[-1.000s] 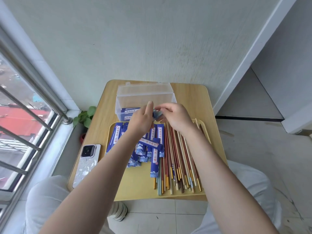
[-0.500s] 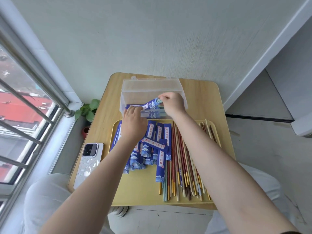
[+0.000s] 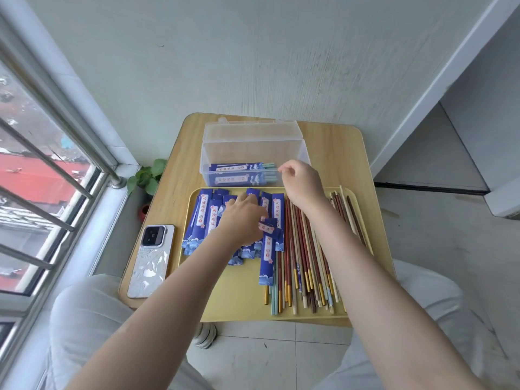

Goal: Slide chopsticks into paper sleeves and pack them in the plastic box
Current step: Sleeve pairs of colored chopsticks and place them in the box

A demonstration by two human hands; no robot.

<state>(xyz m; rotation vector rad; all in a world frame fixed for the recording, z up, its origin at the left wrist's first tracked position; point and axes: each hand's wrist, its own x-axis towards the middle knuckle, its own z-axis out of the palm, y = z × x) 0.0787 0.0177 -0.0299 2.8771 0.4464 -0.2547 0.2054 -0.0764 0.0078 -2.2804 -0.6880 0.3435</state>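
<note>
A clear plastic box (image 3: 254,149) stands open at the back of the small wooden table, with sleeved chopsticks (image 3: 242,173) lying flat inside it. My right hand (image 3: 302,182) hovers just right of the box's front corner, fingers loosely curled and holding nothing. On the yellow tray (image 3: 225,294) lies a heap of blue paper sleeves (image 3: 204,218) at the left and a row of bare chopsticks (image 3: 302,260) at the right. My left hand (image 3: 244,218) rests palm down on the sleeves, fingers spread over them; a grip on one cannot be made out.
A white phone (image 3: 152,258) lies on the table left of the tray. A small green plant (image 3: 147,175) sits by the window rail at the left. A wall stands close behind the table (image 3: 337,153). My knees are under the tray's near edge.
My right hand has laid the sleeved chopsticks in the box and let go, pulling back to the right. My left hand has dropped from the box front onto the sleeve heap.
</note>
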